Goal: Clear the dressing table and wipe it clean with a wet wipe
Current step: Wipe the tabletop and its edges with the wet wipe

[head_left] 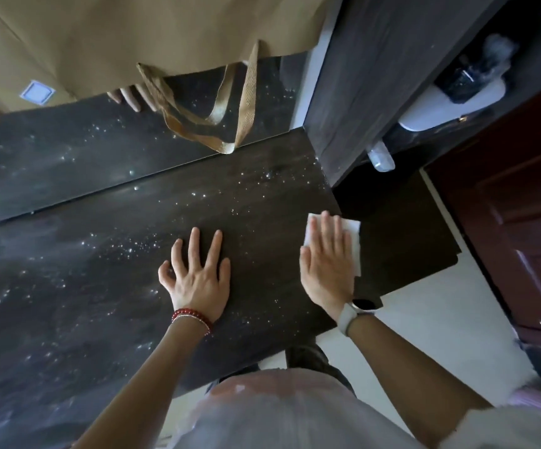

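**White wipe flat under right hand at the table's right edge**

Dark wood-grain dressing table fills most of the view, its top speckled with bright glints and hazy streaks.

Right hand: fingers straight and together, palm pressing the wet wipe flat onto the top. The wipe sits at the right edge of the table, near the front corner, with its far and right margins showing past the fingers. Pale watch on that wrist.

Left hand: fingers spread and straight, resting flat on the bare top just left of the right hand, holding nothing. Red bead bracelet on that wrist.

Mirror runs along the back of the table. A tan bag hangs over its upper part, straps dangling down the glass. Reflected fingertips show just under the bag's lower edge.

Right of the table: dark panel, dark red door, pale floor.
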A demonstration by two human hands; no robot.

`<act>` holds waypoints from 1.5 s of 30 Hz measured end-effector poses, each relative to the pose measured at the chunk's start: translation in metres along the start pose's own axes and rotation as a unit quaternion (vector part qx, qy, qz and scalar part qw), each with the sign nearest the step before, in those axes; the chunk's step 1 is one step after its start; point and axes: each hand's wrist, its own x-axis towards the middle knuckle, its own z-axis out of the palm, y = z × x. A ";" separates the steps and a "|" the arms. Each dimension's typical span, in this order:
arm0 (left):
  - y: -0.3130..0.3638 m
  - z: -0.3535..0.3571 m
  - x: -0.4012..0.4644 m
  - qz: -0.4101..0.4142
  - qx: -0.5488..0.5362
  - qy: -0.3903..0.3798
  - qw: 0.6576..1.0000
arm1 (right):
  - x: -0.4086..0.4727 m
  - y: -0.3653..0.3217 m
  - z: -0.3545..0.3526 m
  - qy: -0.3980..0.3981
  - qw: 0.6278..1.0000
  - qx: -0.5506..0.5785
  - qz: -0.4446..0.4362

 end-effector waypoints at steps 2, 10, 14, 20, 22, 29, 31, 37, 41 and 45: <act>-0.011 -0.002 0.001 0.028 0.010 -0.006 1.000 | -0.018 -0.027 0.004 -0.011 0.997 -0.002 -0.083; -0.017 0.002 0.001 0.072 0.003 0.015 0.997 | -0.082 0.006 0.001 -0.020 0.999 -0.029 0.003; -0.018 0.005 0.001 0.076 -0.002 0.023 0.997 | -0.075 -0.037 0.003 0.034 0.984 0.016 0.175; -0.022 0.004 0.001 0.085 -0.011 0.008 0.996 | -0.103 -0.013 0.003 -0.024 0.998 -0.047 -0.034; -0.022 0.003 0.001 0.088 -0.014 0.015 0.996 | -0.088 0.019 -0.001 0.007 0.995 -0.012 0.099; -0.021 -0.001 0.001 0.089 -0.021 0.016 0.996 | -0.112 -0.069 0.013 0.000 0.999 -0.008 -0.043; -0.024 -0.004 0.002 0.097 -0.015 0.006 0.995 | -0.135 -0.076 0.009 -0.057 0.975 -0.028 -0.215; -0.043 -0.011 0.011 0.148 -0.031 0.013 0.988 | -0.080 -0.039 0.003 0.027 0.997 -0.010 0.072; -0.055 -0.023 0.018 0.141 -0.119 0.058 0.981 | -0.122 -0.129 0.017 -0.033 0.957 0.037 -0.287; -0.070 -0.037 0.030 0.130 -0.098 0.076 0.984 | -0.087 -0.074 0.016 -0.019 0.974 0.005 -0.228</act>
